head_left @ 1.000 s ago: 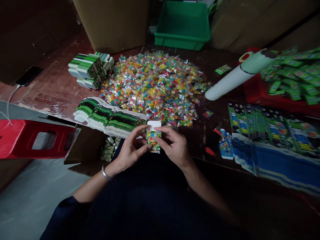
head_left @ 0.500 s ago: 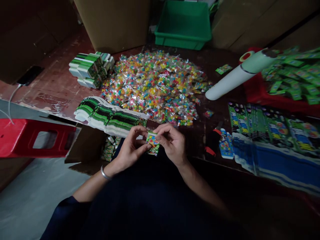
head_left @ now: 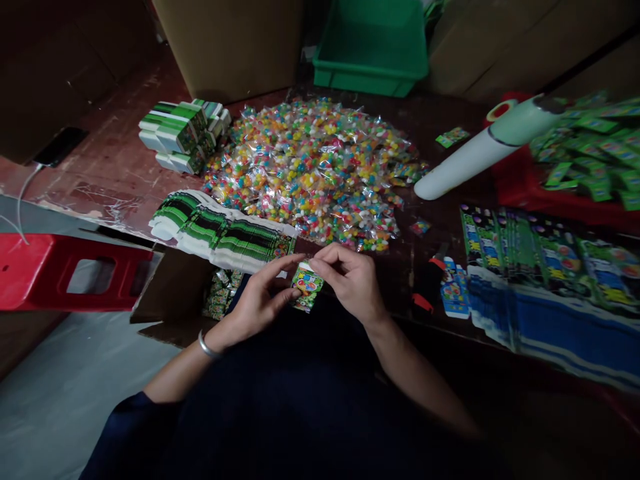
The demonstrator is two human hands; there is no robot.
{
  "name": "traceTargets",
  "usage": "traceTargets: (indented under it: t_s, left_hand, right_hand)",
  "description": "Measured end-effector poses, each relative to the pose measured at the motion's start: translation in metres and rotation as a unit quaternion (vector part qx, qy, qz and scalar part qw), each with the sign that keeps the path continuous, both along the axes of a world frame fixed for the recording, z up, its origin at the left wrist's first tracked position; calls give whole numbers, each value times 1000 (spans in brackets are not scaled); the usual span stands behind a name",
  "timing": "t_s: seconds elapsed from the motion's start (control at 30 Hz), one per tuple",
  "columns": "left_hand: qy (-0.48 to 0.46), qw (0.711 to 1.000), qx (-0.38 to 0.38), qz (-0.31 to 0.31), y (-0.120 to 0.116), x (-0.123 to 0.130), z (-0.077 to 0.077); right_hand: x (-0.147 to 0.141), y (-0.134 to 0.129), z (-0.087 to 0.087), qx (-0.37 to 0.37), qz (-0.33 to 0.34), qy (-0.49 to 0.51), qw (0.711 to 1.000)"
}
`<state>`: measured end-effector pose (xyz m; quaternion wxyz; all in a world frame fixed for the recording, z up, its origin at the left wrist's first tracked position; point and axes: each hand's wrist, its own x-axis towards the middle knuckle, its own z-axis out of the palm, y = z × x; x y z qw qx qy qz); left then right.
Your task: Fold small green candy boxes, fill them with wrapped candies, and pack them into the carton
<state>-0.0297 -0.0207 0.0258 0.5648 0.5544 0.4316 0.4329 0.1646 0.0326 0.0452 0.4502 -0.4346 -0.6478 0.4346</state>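
A small green printed candy box [head_left: 308,288] is held between my two hands, in front of the table edge. My left hand [head_left: 263,300] grips its left side, thumb on the printed face. With thumb and fingertips pinched together, my right hand [head_left: 347,280] holds the box's top edge. Just beyond my hands lies a long fanned row of flat green and white boxes [head_left: 225,233]. Behind it spreads a big heap of clear bags of coloured candies [head_left: 315,167].
An open carton [head_left: 170,287] with small green packs sits below the table edge at left, near a red stool [head_left: 95,273]. Bundled cartons [head_left: 175,133], a green bin [head_left: 370,60], a white-green cylinder [head_left: 485,150], a black-orange cutter [head_left: 429,287] and printed sheets [head_left: 540,267] surround the heap.
My right fingers have shifted to the box's top edge, leaving more of its printed face showing. My left hand keeps its hold. The view has moved slightly.
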Motion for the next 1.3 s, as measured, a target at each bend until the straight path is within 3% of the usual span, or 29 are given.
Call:
traceTargets:
  t_s: [0.13, 0.23, 0.37, 0.5, 0.57, 0.8, 1.13, 1.3]
  left_hand:
    - [-8, 999, -39, -15, 1, -7, 5]
    - [115, 990, -16, -85, 3, -39, 21]
    - [371, 920, 34, -122, 2, -102, 48]
    - [451, 884, 45, -110, 1, -135, 56]
    - [452, 886, 45, -89, 2, -133, 55]
    - [338, 939, -4, -54, 15, -95, 51]
    - [347, 932, -43, -99, 15, -92, 31]
    - [285, 947, -96, -117, 12, -84, 24]
  right_hand:
    - [0, -13, -3, 77, 10, -20, 997]
    - [2, -16, -17, 71, 66, -36, 995]
    - [-7, -10, -47, 90, 98, -120, 984]
    - [-24, 1, -68, 150, 120, -236, 953]
    - [-28, 5, -72, 152, 121, -257, 947]
    - [-26, 7, -70, 145, 118, -281, 941]
    - [-27, -4, -70, 179, 104, -324, 923]
    - [-24, -9, -70, 257, 99, -336, 901]
